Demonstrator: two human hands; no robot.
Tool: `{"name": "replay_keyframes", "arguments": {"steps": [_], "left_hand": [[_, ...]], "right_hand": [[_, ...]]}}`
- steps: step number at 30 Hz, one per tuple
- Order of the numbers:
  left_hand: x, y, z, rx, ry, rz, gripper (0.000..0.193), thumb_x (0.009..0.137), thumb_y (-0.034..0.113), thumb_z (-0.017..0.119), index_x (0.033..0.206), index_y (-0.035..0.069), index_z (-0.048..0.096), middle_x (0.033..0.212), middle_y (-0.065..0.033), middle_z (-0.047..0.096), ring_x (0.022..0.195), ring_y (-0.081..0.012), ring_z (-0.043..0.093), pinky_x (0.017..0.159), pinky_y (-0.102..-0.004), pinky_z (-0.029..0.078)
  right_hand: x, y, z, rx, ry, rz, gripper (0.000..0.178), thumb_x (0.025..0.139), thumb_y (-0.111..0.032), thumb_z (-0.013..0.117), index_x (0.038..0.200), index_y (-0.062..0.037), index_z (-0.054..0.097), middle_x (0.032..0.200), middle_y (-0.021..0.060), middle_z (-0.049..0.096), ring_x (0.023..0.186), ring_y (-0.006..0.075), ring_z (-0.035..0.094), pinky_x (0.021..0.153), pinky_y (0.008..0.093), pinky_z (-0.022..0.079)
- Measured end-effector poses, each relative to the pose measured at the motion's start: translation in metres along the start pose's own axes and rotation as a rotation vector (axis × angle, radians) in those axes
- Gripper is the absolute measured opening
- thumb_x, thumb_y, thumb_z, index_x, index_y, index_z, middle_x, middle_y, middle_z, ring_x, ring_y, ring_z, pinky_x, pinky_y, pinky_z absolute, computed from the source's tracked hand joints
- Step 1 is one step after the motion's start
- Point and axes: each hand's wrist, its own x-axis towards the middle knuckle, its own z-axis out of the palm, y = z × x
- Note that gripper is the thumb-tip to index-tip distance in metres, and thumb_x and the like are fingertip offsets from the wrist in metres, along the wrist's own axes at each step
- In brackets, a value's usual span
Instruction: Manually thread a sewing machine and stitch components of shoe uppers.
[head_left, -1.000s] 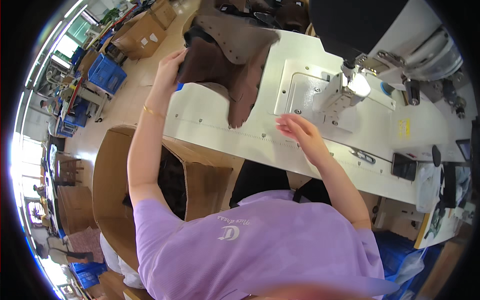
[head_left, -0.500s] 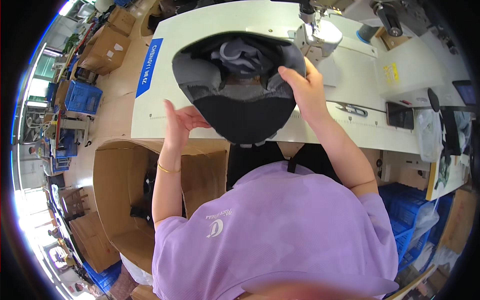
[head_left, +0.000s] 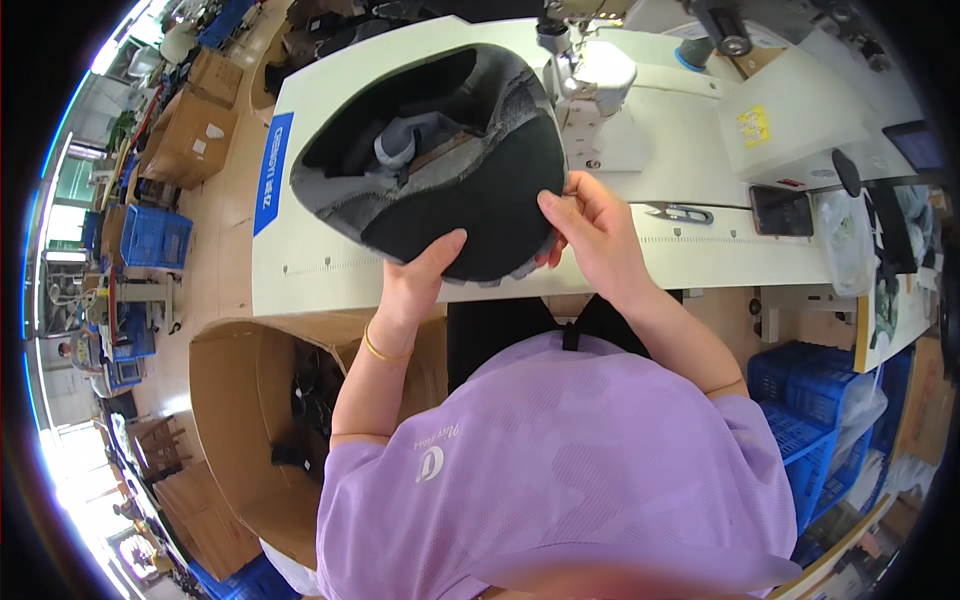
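Observation:
A hollow, sewn black and grey fabric piece [head_left: 480,200] is held over the front of the white table, its opening facing up. Crumpled grey material and a narrow brown strip show inside it; I cannot tell its exact kind. My left hand [head_left: 415,285] grips the near edge, thumb on the smooth black panel and fingers hidden underneath. At the right edge, my right hand [head_left: 595,235] pinches the rim between thumb and fingers. Small tabs stick out along the near edge between both hands.
Behind the piece stands a sewing machine [head_left: 600,85] on the white table [head_left: 690,255]. Thread snips [head_left: 680,214] and a phone [head_left: 782,211] lie to the right. An open cardboard box [head_left: 235,400] with dark items is at my left; blue crates [head_left: 800,400] stand at my right.
My left hand, open beside the piece before, now grips its near edge. The piece has turned and shifted left, and my right hand has slid down toward its near right edge.

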Motion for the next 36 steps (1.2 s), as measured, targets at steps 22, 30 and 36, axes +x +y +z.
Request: {"name": "replay_keyframes", "arguments": {"steps": [22, 30, 36], "left_hand": [[0.058, 0.04, 0.033, -0.109, -0.104, 0.053, 0.043, 0.084, -0.006, 0.061, 0.127, -0.005, 0.055, 0.121, -0.0163, 0.064, 0.109, -0.0254, 0.064, 0.095, -0.0357, 0.053], [0.061, 0.04, 0.023, -0.015, -0.074, 0.027, 0.051, 0.084, -0.004, 0.058, 0.134, -0.003, 0.048, 0.13, -0.0168, 0.059, 0.12, -0.028, 0.058, 0.103, -0.0383, 0.048], [0.066, 0.039, 0.019, -0.08, -0.1, -0.003, 0.045, 0.086, -0.003, 0.061, 0.13, -0.005, 0.053, 0.123, -0.0156, 0.064, 0.111, -0.0257, 0.063, 0.097, -0.0362, 0.052]], "right_hand": [[0.027, -0.033, -0.005, 0.144, 0.074, -0.125, 0.022, 0.101, -0.023, 0.057, 0.099, -0.0014, 0.056, 0.078, 0.008, 0.066, 0.059, 0.0155, 0.066, 0.052, 0.0253, 0.051], [0.026, -0.033, 0.0, 0.149, 0.08, -0.122, 0.025, 0.101, -0.026, 0.058, 0.1, -0.0011, 0.055, 0.079, 0.0086, 0.067, 0.06, 0.0153, 0.066, 0.053, 0.0252, 0.052], [0.026, -0.032, 0.005, 0.153, 0.083, -0.142, 0.025, 0.101, -0.025, 0.057, 0.1, 0.0, 0.054, 0.08, 0.0086, 0.067, 0.063, 0.0152, 0.067, 0.055, 0.0248, 0.052]]}}
